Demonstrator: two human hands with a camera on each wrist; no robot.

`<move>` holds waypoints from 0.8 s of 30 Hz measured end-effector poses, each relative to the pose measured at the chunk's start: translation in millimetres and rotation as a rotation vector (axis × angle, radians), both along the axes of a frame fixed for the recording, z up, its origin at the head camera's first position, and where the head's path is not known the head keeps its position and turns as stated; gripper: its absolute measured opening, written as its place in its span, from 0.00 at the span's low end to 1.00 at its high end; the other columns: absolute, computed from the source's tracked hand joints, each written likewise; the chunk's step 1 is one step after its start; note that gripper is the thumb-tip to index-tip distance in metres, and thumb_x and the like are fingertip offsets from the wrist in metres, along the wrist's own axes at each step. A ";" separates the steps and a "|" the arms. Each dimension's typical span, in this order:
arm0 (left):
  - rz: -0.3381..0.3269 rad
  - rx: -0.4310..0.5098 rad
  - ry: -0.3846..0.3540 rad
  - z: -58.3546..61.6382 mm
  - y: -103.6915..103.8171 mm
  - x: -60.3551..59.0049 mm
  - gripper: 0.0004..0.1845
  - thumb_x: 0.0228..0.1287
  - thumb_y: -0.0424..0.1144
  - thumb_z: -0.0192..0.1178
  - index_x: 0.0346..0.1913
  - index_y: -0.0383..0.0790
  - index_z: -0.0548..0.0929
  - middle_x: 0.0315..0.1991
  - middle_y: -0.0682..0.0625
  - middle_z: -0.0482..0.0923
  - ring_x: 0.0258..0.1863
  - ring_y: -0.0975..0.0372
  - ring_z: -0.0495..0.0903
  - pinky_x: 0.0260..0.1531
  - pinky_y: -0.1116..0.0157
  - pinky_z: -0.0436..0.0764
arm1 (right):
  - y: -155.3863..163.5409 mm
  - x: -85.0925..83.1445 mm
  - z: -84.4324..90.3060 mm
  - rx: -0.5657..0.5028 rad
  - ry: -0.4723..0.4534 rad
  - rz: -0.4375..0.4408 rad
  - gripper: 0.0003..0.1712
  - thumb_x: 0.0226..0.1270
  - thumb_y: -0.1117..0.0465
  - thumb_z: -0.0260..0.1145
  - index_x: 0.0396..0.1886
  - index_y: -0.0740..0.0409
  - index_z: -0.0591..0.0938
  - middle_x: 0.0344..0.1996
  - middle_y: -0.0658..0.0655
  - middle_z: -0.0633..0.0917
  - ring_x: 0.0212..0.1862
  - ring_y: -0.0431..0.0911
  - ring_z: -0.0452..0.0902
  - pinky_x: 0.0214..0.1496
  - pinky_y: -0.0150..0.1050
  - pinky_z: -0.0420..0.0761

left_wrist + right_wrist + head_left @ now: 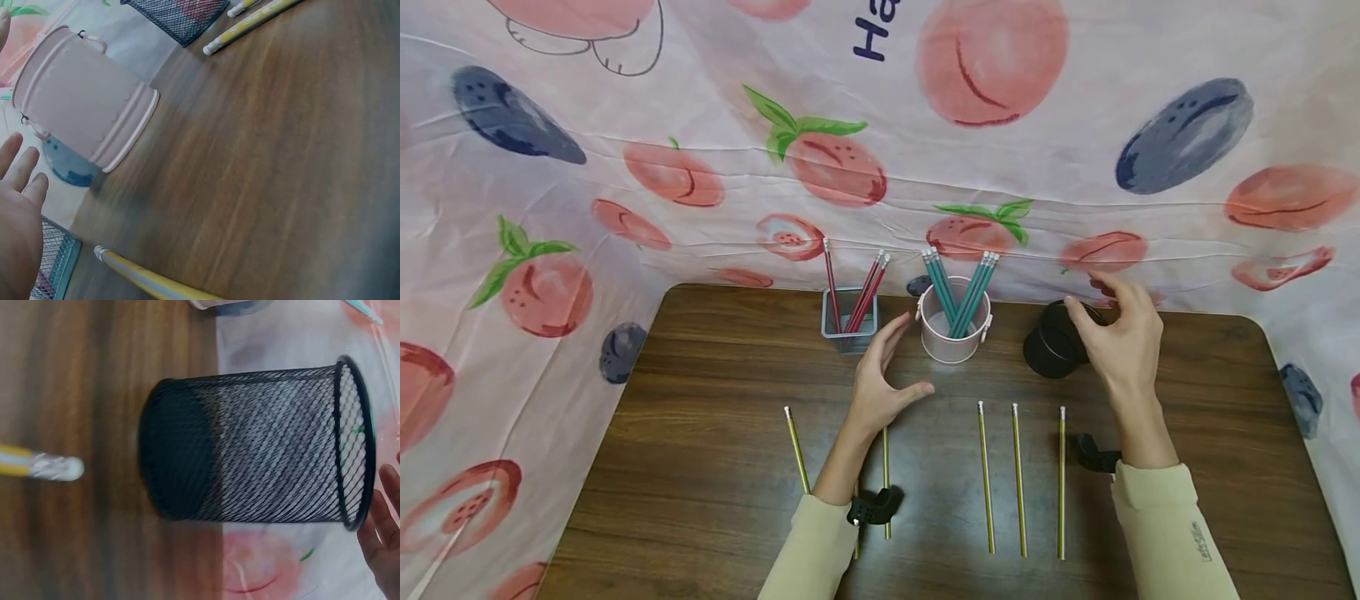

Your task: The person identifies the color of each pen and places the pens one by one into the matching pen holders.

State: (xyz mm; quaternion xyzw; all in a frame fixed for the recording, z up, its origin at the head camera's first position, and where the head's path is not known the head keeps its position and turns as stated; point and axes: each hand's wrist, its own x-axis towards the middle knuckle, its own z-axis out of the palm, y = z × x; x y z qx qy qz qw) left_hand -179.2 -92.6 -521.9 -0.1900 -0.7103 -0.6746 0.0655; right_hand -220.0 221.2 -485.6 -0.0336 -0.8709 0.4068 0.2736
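My right hand (1123, 337) is at the rim of a black mesh pencil cup (1051, 343), thumb and fingers apart. In the right wrist view its fingertips (369, 531) come up to the rim of the upright cup (275, 450); whether they touch cannot be told. My left hand (880, 392) hovers with thumb and fingers spread, holding nothing. Nearest to it are a pink bucket (951, 346) with teal pencils (973, 296) and a square mesh holder (850, 343) with red pencils (865, 296). The left wrist view shows the bucket (81, 94) beyond the fingers.
Three yellow pencils (1019, 483) lie apart on the right of the brown table (700, 400). More yellow pencils (797, 450) lie around the left forearm, which partly covers them. A fruit-print cloth (880, 225) rises behind the containers.
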 end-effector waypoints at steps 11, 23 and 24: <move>0.057 0.058 -0.022 -48.3 -23.9 30.3 0.54 0.47 0.57 0.76 0.72 0.30 0.63 0.68 0.30 0.66 0.70 0.43 0.64 0.69 0.49 0.62 | 8.8 18.7 -24.7 -0.027 -0.140 0.145 0.41 0.52 0.58 0.80 0.67 0.56 0.76 0.59 0.64 0.76 0.62 0.59 0.70 0.64 0.57 0.67; 0.084 0.070 -0.018 -44.4 -43.6 44.0 0.50 0.46 0.45 0.79 0.71 0.32 0.65 0.66 0.31 0.69 0.69 0.44 0.66 0.69 0.49 0.63 | 6.3 25.1 -45.9 -0.063 -0.211 0.165 0.46 0.54 0.57 0.79 0.73 0.53 0.68 0.58 0.67 0.74 0.60 0.62 0.70 0.61 0.62 0.67; 0.095 0.057 -0.016 -43.3 -46.3 45.3 0.49 0.46 0.45 0.79 0.71 0.32 0.65 0.66 0.30 0.69 0.69 0.44 0.66 0.69 0.49 0.63 | 5.8 25.8 -47.1 -0.073 -0.216 0.163 0.47 0.54 0.57 0.79 0.73 0.53 0.68 0.58 0.67 0.74 0.59 0.62 0.70 0.60 0.62 0.67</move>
